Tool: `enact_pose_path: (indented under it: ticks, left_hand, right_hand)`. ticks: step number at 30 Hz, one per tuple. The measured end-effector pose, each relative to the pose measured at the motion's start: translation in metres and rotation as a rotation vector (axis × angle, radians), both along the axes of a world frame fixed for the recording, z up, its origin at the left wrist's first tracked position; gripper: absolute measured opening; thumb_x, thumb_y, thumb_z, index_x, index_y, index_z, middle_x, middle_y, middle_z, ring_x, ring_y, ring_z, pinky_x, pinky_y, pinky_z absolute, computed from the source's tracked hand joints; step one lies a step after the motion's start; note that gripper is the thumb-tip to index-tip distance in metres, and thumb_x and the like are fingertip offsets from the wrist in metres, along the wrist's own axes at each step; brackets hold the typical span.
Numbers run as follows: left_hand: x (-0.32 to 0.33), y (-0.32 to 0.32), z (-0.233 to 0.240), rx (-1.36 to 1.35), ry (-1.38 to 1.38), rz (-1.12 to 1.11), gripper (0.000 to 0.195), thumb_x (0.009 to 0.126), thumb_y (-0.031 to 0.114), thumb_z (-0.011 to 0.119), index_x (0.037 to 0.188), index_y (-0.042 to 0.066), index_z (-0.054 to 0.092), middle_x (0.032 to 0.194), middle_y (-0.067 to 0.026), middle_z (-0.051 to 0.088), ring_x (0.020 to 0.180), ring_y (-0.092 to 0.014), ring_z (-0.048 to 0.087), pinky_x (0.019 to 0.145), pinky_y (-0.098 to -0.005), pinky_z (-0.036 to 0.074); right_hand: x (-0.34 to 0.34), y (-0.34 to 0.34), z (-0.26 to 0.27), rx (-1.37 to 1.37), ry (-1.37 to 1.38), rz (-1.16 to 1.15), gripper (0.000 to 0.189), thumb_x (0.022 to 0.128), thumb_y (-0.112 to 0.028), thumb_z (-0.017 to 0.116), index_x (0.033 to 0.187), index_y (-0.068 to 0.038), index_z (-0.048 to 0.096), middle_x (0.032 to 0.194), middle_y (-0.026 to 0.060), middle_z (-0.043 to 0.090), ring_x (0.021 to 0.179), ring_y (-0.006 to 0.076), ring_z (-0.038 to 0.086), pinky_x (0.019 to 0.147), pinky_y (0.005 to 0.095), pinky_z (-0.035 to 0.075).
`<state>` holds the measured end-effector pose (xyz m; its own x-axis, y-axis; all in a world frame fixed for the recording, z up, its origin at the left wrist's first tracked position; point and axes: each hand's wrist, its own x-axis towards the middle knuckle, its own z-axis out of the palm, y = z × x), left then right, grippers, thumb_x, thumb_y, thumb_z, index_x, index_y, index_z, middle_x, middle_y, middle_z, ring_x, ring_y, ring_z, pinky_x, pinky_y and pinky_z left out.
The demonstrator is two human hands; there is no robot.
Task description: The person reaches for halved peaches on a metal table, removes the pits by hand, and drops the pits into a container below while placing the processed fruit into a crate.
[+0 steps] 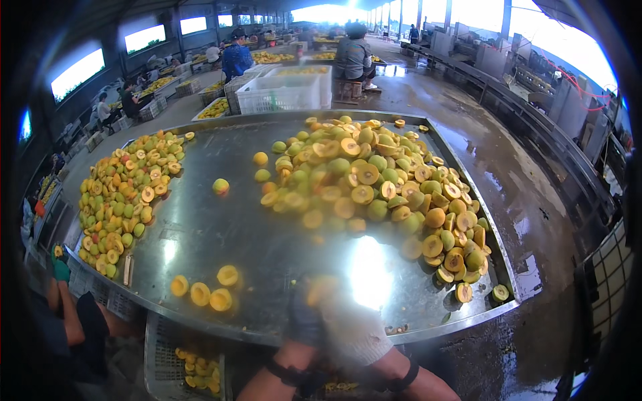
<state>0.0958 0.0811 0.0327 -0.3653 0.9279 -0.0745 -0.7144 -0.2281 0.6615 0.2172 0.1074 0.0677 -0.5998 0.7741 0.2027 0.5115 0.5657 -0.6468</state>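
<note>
My left hand (304, 317), in a dark glove, and my right hand (357, 328), in a white knit glove, are close together over the near edge of the steel table (241, 220). A blurred yellow piece of fruit (320, 290) shows at the fingers of my left hand. Blur and glare hide my right fingers and whatever they hold. Several hollow yellow peach halves (200, 293) lie to the left of my hands. A large heap of cut peaches (367, 174), many with the stone showing, spreads over the right side. One whole-looking peach (220, 187) sits apart.
Another peach heap (125, 200) covers the table's left end, near a co-worker's green-gloved hand (61, 270). Below the near edge stands a plastic crate (165, 346) with peach halves. White crates (281, 92) stand beyond the far edge. The floor (501, 200) is wet on the right.
</note>
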Motion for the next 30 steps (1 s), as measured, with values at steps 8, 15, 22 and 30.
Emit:
enact_pose_path:
  ticks: [8,15,22,30]
  left_hand:
    - [-0.004,0.000,-0.012,-0.034,0.544,0.123,0.039,0.098,0.033,0.052,0.111,-0.001,0.063,0.102,-0.0126,0.067,0.092,-0.025,0.066,0.087,-0.0381,0.055]
    - [-0.020,0.007,-0.002,-0.182,0.505,-0.140,0.032,0.100,0.029,0.052,0.110,0.001,0.063,0.100,-0.0121,0.067,0.087,-0.022,0.067,0.081,-0.0333,0.057]
    - [-0.016,0.003,0.022,-0.039,0.842,-0.041,0.033,0.102,0.031,0.053,0.111,0.001,0.063,0.102,-0.0108,0.067,0.092,-0.018,0.065,0.083,-0.0302,0.054]
    - [-0.006,0.001,0.008,0.045,0.785,0.094,0.036,0.100,0.030,0.048,0.108,-0.001,0.064,0.103,-0.0132,0.069,0.093,-0.022,0.066,0.086,-0.0361,0.054]
  right_hand:
    - [0.013,0.016,0.000,-0.302,0.071,0.216,0.032,0.100,-0.034,0.050,0.100,-0.002,0.055,0.085,0.0254,0.063,0.085,0.0474,0.062,0.073,0.0540,0.048]
    - [0.023,0.033,-0.014,-0.708,0.233,0.315,0.038,0.102,-0.037,0.048,0.106,0.000,0.058,0.089,0.0246,0.064,0.086,0.0444,0.062,0.076,0.0496,0.048]
    - [0.025,0.022,0.008,-0.638,0.229,0.151,0.042,0.105,-0.038,0.043,0.108,0.001,0.059,0.075,0.0107,0.061,0.068,0.0224,0.062,0.064,0.0367,0.049]
    - [0.022,0.015,0.009,-0.503,0.280,0.268,0.041,0.104,-0.036,0.045,0.096,0.002,0.058,0.067,0.0102,0.056,0.059,0.0250,0.057,0.058,0.0395,0.047]
